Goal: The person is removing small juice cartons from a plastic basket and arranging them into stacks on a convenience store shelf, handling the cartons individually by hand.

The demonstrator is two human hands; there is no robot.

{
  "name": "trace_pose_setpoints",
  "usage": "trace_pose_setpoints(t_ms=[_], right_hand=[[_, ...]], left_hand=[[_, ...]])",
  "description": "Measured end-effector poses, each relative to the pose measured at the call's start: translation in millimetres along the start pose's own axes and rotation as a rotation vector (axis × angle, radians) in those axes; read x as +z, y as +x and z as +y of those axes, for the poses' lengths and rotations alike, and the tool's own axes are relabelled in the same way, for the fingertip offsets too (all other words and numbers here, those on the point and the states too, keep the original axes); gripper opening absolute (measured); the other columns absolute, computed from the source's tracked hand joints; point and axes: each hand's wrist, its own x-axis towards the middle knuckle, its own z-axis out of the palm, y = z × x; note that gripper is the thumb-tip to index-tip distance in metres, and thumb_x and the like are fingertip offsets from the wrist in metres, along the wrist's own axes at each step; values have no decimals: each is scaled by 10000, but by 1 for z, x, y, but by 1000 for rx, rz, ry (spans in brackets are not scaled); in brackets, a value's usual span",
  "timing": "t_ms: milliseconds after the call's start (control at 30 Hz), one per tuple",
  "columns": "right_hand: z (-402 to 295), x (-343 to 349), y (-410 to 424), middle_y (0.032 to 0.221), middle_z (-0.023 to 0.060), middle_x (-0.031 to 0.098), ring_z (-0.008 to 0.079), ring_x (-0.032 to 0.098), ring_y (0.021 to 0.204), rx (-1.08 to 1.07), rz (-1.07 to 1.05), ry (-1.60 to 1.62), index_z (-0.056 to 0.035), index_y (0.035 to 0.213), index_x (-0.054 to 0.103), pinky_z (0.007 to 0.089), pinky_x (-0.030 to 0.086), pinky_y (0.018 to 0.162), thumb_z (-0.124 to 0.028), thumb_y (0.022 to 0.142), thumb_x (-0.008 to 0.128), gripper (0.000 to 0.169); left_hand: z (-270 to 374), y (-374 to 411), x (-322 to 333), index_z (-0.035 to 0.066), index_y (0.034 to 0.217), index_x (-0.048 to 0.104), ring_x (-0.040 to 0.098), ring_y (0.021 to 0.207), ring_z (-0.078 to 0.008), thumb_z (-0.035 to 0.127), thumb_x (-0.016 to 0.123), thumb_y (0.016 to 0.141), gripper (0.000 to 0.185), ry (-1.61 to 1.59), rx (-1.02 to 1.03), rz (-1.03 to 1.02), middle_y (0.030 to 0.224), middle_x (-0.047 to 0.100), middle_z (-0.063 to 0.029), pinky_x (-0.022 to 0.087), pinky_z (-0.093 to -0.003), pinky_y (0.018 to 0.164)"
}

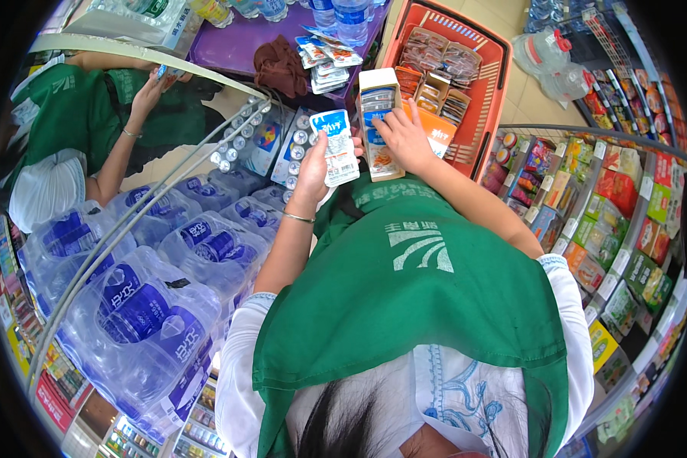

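In my left hand (316, 166) is a flat white-and-blue snack packet (336, 146), its printed face turned up. My right hand (403, 137) lies across the front of an open snack carton (385, 157), fingers curled over its side and front edge. Upright sachets (378, 98) fill the carton's open upper part. Just beyond my right hand, an orange carton (438, 133) rests in a red plastic shopping basket (495, 74). The basket also holds small boxes of sachets (432, 91) and clear bundles of packets (429, 48).
A purple table (223, 43) bears a pile of snack packets (329, 60), a brown cloth (280, 66) and water bottles (352, 17). Shrink-wrapped bottle packs (149, 326) stand at my left beside what looks like a mirror (166, 131). Stocked snack shelves (595, 212) curve along my right.
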Motion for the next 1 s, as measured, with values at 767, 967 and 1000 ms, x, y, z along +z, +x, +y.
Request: trace_pose_setpoints(t_ms=[767, 967, 1000], right_hand=[[43, -81, -5, 1239, 123, 491, 195, 530, 1080, 149, -96, 2060, -87, 597, 532, 280, 459, 862, 18, 806, 578, 239], [45, -76, 2, 1209, 136, 496, 213, 546, 1069, 119, -120, 2159, -88, 600, 525, 279, 491, 846, -27, 843, 585, 258], [45, -75, 3, 1205, 128, 500, 209, 547, 1065, 118, -117, 2155, -87, 594, 525, 274, 488, 841, -26, 836, 590, 258]], left_hand=[[17, 6, 30, 12, 1269, 461, 632, 981, -270, 566, 167, 958, 701, -55, -33, -281, 1098, 617, -167, 522, -395, 853], [18, 3, 37, 25, 1309, 429, 571, 1106, -243, 490, 245, 984, 597, -89, -82, -354, 1230, 560, -130, 474, -370, 928], [19, 2, 39, 26, 1319, 419, 558, 1128, -240, 479, 263, 986, 584, -97, -93, -359, 1255, 546, -125, 465, -366, 941]])
